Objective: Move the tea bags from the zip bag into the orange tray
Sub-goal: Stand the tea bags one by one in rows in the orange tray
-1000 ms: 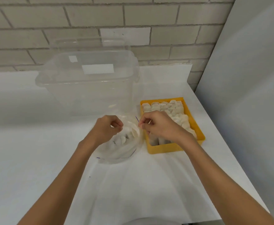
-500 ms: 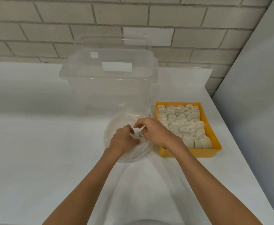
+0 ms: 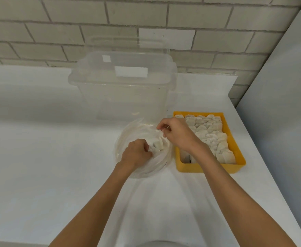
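Head view: zip bag [image 3: 137, 134] opens upward; orange tray [image 3: 210, 168] runs toward wall [image 3: 57, 32].

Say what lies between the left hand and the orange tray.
Head view: between left hand and orange tray lies the zip bag, tea bags inside, with the right hand pinching its rim.

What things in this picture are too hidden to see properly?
1. Head view: tea bags inside the clear plastic zip bag; crinkled plastic and the left hand hide most.
2. Head view: what the right hand pinches; its curled fingers cover it.
3. Head view: near-left corner of the orange plastic tray; the right forearm crosses it.
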Action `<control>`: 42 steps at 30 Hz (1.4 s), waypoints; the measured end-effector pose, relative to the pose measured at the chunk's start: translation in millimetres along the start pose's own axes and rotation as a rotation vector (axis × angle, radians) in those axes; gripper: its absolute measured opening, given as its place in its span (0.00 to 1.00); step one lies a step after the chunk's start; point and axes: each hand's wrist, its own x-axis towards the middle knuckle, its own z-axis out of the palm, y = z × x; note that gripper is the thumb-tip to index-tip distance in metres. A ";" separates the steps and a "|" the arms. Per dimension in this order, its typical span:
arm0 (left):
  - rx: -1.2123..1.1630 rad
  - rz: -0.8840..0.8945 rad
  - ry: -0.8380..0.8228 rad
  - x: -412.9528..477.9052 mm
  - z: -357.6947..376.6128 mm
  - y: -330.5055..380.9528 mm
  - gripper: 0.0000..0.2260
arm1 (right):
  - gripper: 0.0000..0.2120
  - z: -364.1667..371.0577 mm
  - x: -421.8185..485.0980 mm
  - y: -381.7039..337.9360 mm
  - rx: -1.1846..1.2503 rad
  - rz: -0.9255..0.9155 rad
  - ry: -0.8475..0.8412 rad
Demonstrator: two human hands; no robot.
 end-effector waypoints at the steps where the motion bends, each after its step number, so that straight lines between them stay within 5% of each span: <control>1: -0.081 -0.008 0.013 0.4 -3.8 -1.3 0.03 | 0.14 -2.6 1.2 0.7 -0.010 -0.001 0.015; 9: -0.434 0.062 0.087 -13.0 -51.4 6.1 0.02 | 0.07 -6.5 -0.9 -5.5 0.177 0.012 -0.023; 16: -0.560 0.136 -0.001 -18.5 -67.2 12.3 0.04 | 0.14 -2.3 -7.4 -17.2 0.460 0.096 -0.075; 24: -0.823 0.220 -0.105 -26.6 -71.3 17.8 0.09 | 0.05 -5.2 -11.5 -15.0 0.911 0.259 -0.087; 31: -0.638 0.390 -0.105 -30.2 -80.3 29.0 0.10 | 0.09 -11.4 -15.2 -21.5 1.269 0.369 -0.293; 37: -0.516 0.398 -0.088 -19.5 -85.2 29.4 0.04 | 0.06 -19.1 -12.8 -16.7 0.838 0.307 -0.106; 42: -0.390 0.365 -0.041 -7.8 -80.7 37.5 0.08 | 0.10 -22.9 -11.4 -12.8 0.543 0.107 -0.009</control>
